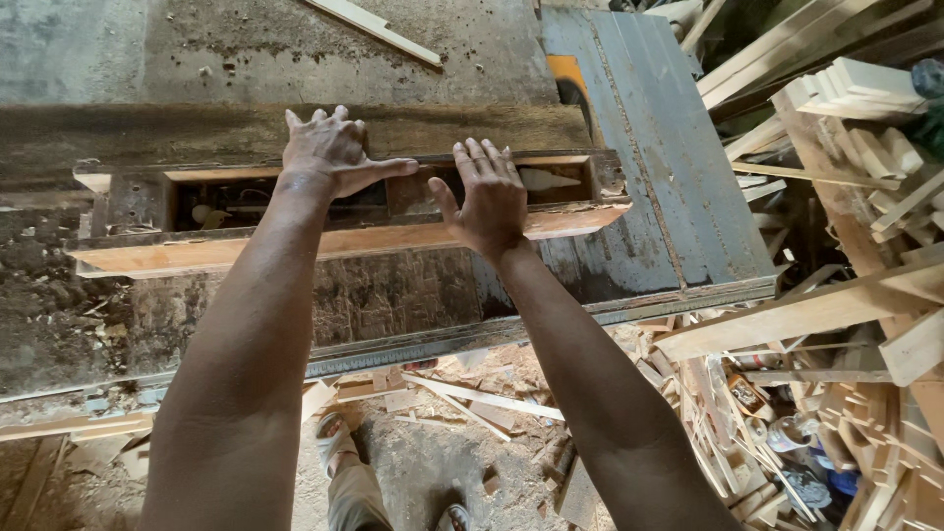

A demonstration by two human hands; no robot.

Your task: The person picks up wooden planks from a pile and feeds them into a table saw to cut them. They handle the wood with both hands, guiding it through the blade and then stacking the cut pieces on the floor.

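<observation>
Hands pressed flat, I see both lying open on a long wooden frame (344,241) across the tabletop (629,147). My left hand (329,152) rests on the frame's far rail, my right hand (489,197) just beside it, fingers spread, gripping nothing. Offcuts (846,98) are piled beyond the frame's right end.
</observation>
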